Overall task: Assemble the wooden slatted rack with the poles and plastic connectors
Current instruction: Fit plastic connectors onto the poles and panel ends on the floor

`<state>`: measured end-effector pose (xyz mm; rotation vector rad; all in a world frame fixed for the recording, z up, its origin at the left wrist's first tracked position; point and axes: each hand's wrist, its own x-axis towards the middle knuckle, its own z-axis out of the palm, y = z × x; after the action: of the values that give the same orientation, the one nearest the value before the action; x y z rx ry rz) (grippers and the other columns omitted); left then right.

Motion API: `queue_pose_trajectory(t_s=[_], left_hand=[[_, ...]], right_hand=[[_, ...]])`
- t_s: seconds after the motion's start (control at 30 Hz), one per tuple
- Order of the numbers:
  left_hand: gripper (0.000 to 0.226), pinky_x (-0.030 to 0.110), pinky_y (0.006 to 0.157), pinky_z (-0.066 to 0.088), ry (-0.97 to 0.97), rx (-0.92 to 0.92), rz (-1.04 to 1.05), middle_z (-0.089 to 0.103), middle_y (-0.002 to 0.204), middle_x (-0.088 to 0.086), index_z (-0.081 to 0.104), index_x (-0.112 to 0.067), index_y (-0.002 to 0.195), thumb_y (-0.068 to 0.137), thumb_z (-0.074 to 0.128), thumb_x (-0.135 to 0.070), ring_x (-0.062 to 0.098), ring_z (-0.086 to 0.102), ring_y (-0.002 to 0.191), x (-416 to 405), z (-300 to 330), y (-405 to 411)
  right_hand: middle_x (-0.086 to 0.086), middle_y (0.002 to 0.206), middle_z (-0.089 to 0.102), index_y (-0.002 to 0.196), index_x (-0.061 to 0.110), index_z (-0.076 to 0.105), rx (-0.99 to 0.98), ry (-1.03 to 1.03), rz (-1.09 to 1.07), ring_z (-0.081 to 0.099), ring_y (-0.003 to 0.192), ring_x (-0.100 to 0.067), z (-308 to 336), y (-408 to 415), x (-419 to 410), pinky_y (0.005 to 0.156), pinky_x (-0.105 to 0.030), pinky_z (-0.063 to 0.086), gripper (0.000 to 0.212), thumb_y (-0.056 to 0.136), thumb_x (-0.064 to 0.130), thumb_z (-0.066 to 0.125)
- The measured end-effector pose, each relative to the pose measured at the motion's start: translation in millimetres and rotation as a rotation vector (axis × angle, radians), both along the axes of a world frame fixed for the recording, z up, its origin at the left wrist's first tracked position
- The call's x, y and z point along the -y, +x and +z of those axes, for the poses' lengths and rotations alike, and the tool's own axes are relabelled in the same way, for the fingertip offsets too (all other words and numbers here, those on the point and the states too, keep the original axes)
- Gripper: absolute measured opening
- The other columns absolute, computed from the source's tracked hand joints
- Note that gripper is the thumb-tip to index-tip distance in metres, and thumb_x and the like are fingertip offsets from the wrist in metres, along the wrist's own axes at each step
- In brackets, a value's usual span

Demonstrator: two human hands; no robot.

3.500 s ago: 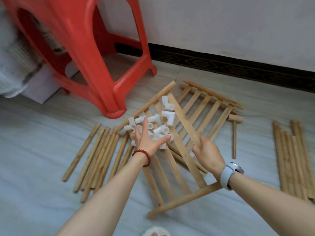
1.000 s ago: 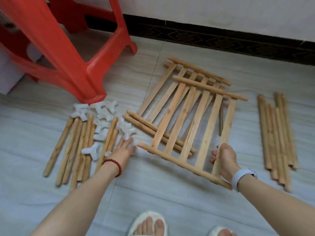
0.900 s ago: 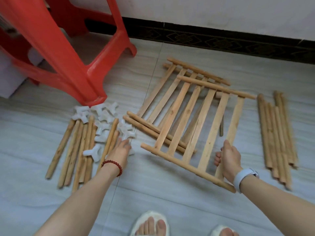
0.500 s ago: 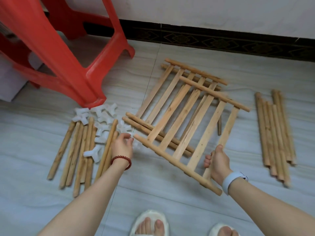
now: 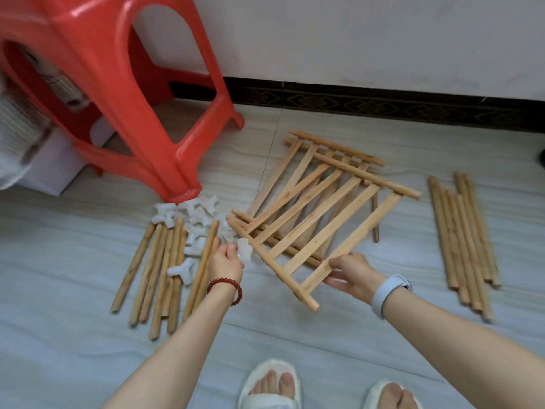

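Tiled floor (image 5: 295, 343), parts spread out. Our right hand (image 5: 351, 273) grips the slatted panel (image 5: 318, 219) at 5 o'clock; left hand (image 5: 225, 262) pinches a white connector (image 5: 244, 251). We should steady the rail end, push the connector on square.

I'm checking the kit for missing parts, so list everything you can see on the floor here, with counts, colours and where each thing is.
slatted panel in hand: one, light wood, lifted at its near edge, centre
slatted panels on floor: at least one, light wood, under the lifted one; exact count hidden
left pole bundle: about eight, tan, floor left
right pole bundle: about six, tan, floor right
plastic connectors: a pile, white, by the stool foot and on the left poles; count unclear
stool: one, red, upper left
slippers: two, white, bottom edge
left hand: pinches one white connector
right hand: grip on the lifted panel's near edge
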<state>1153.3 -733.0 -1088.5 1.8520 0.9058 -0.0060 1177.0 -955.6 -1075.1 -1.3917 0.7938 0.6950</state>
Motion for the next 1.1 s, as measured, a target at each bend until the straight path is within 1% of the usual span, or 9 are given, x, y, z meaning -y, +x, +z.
queue_pose_trajectory(t_s=[0.2,0.37,0.5,0.67,0.73,0.8,0.9,1.0,1.1], left_hand=[[0.031,0.016,0.039,0.039,-0.544,-0.009,0.095,0.044,0.059,0.004,0.055,-0.007,0.077,0.101,0.039,-0.019,0.010,0.041,0.043,6.6,-5.2,-15.9],[0.023,0.015,0.034,0.033,-0.962,-0.051,0.272,0.047,0.057,0.004,0.046,-0.011,0.080,0.100,0.035,-0.009,0.007,0.039,0.035,7.1,-11.0,-20.2],[0.033,0.014,0.033,0.034,-1.089,-0.093,0.253,0.053,0.050,0.001,0.046,-0.013,0.073,0.100,0.041,-0.031,0.008,0.044,0.038,4.8,-12.2,-24.0],[0.060,0.015,0.036,0.038,-1.271,-0.025,0.181,0.060,0.075,0.007,0.056,-0.015,0.058,0.079,0.042,-0.069,0.013,0.052,0.050,-7.6,-1.9,-20.7],[0.057,0.016,0.035,0.038,-1.257,0.034,0.151,0.063,0.077,0.007,0.056,-0.015,0.056,0.072,0.048,-0.069,0.014,0.052,0.050,-15.2,14.4,-15.2],[0.049,0.015,0.033,0.034,-1.190,0.120,0.146,0.061,0.073,0.007,0.058,-0.014,0.055,0.077,0.052,-0.057,0.011,0.050,0.047,-22.9,35.9,-4.7],[0.035,0.013,0.031,0.027,-1.001,0.236,0.098,0.053,0.072,0.006,0.058,-0.009,0.067,0.095,0.046,-0.027,0.007,0.042,0.040,-29.0,81.2,15.5],[0.016,0.014,0.030,0.025,-0.807,0.359,0.024,0.060,0.084,0.011,0.047,-0.009,0.080,0.095,0.043,-0.007,0.007,0.041,0.037,-27.4,135.7,32.7],[0.017,0.015,0.041,0.036,-0.601,0.484,-0.139,0.065,0.100,0.002,0.047,-0.014,0.081,0.098,0.045,-0.014,0.005,0.047,0.052,-25.4,190.8,31.6]], right_hand=[[-0.012,0.101,0.060,0.112,0.007,0.052,0.053,-0.299,0.407,0.058,0.084,-0.027,-23.7,-18.0,-10.1,0.069,-0.033,0.048,0.023,0.092,0.008,0.042],[-0.006,0.128,0.045,0.128,0.016,0.039,0.743,-1.157,1.206,0.041,0.118,-0.029,-49.4,-23.0,2.0,0.087,-0.037,0.036,0.042,0.087,0.013,0.045],[-0.011,0.134,0.041,0.125,0.015,0.042,0.879,-1.176,1.702,0.027,0.133,-0.027,-61.4,-12.5,1.0,0.105,-0.050,0.021,0.031,0.095,0.018,0.037],[-0.008,0.101,0.056,0.107,0.017,0.054,0.984,-1.112,1.867,0.052,0.099,-0.025,-50.1,-3.8,-7.9,0.096,-0.039,0.033,0.036,0.095,0.048,0.040],[-0.002,0.077,0.060,0.084,0.017,0.061,1.262,-1.123,1.850,0.059,0.070,-0.020,-31.6,1.4,-5.1,0.072,-0.028,0.049,0.038,0.087,0.053,0.049],[0.003,0.063,0.057,0.070,0.019,0.060,1.482,-1.166,1.723,0.055,0.052,-0.015,-8.2,8.4,-4.5,0.053,-0.023,0.045,0.035,0.085,0.050,0.051],[-0.001,0.065,0.060,0.074,0.015,0.060,1.528,-1.128,1.611,0.058,0.055,-0.020,44.8,23.1,-15.7,0.054,-0.026,0.046,0.036,0.089,0.034,0.035],[-0.006,0.094,0.060,0.103,0.013,0.052,1.437,-1.160,1.555,0.059,0.084,-0.027,95.4,33.6,-27.1,0.068,-0.035,0.041,0.029,0.098,0.026,0.027],[-0.004,0.083,0.059,0.100,0.015,0.050,1.363,-1.237,1.377,0.059,0.070,-0.030,151.2,24.8,-29.5,0.052,-0.033,0.034,0.011,0.097,0.017,0.039]])
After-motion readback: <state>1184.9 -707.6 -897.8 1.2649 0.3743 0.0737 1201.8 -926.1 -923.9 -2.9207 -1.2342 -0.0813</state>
